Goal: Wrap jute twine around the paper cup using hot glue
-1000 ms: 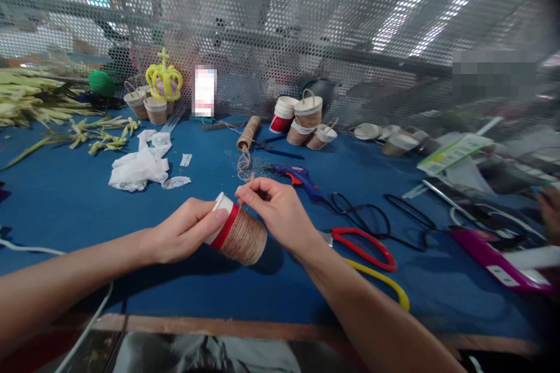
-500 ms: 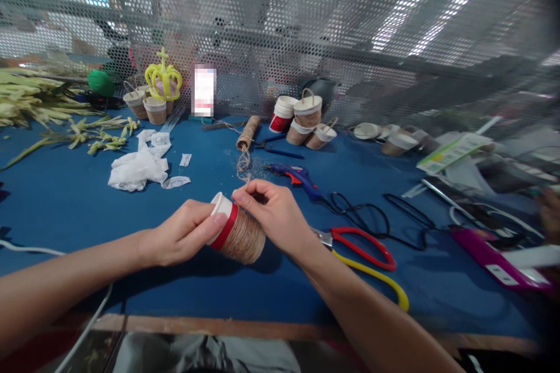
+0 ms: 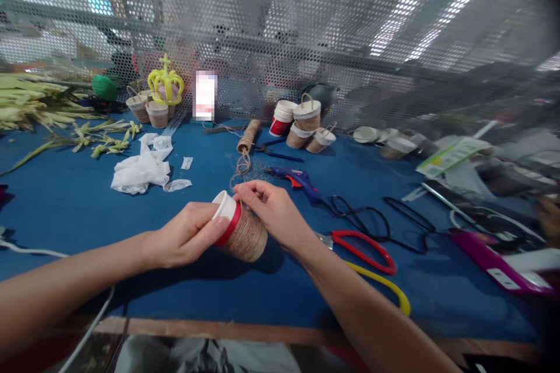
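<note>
Tilted above the blue worktop (image 3: 271, 300), a twine-wrapped paper cup (image 3: 245, 239) is held between the two hands, its white mouth turned up and to the left. The left hand (image 3: 186, 236) has its fingers closed on the rim end, thumb pressed on the outside near the red band. The right hand (image 3: 273, 210) pinches a strand of jute twine (image 3: 243, 160) between thumb and fingertips, close to the cup's side just below the band; the twine trails from a roll (image 3: 248, 136) lying farther back. A blue glue gun (image 3: 300, 182) and red-and-yellow-handled scissors (image 3: 356, 235) lie to the right.
</note>
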Available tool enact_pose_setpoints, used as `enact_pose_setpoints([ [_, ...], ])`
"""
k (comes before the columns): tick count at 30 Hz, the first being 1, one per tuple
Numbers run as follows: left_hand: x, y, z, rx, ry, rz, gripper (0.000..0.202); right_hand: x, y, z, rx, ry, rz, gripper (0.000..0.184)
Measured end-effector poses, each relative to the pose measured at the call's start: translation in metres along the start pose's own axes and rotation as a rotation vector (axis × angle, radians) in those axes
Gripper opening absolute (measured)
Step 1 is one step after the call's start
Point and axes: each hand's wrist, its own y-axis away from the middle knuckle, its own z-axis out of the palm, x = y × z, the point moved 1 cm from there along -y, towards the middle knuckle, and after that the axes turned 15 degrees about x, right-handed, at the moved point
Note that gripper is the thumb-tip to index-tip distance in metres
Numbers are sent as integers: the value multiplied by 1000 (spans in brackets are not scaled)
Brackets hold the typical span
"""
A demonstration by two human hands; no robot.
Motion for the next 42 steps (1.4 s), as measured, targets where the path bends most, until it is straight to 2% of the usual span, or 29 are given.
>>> enact_pose_setpoints([
  [3,-7,-3,-2,104,0,-92,29,5,-4,-2,-69,-104,124,44],
  [6,-21,-7,-4,129,69,-232,32,9,-5,-3,-164,-127,147,42],
  [8,-31,-8,-4,105,163,-353,33,10,-6,-3,-177,-64,85,37],
  [10,-39,-9,-4,106,313,-503,35,10,-6,-4,-135,38,-12,38],
  [13,-44,-10,-2,151,487,-610,33,8,-6,-4,-47,197,-212,37],
  [18,-42,-10,1,160,548,-641,24,7,-1,1,-41,298,-452,39],
  [28,-39,-9,4,179,412,-709,28,11,7,7,-113,463,-598,52],
  [34,-40,-10,5,198,372,-777,35,13,7,9,-203,406,-622,55],
  [39,-38,-11,7,233,438,-838,34,12,6,8,-220,362,-526,62],
  [42,-37,-13,7,260,508,-932,32,12,6,9,-214,363,-481,62],
])
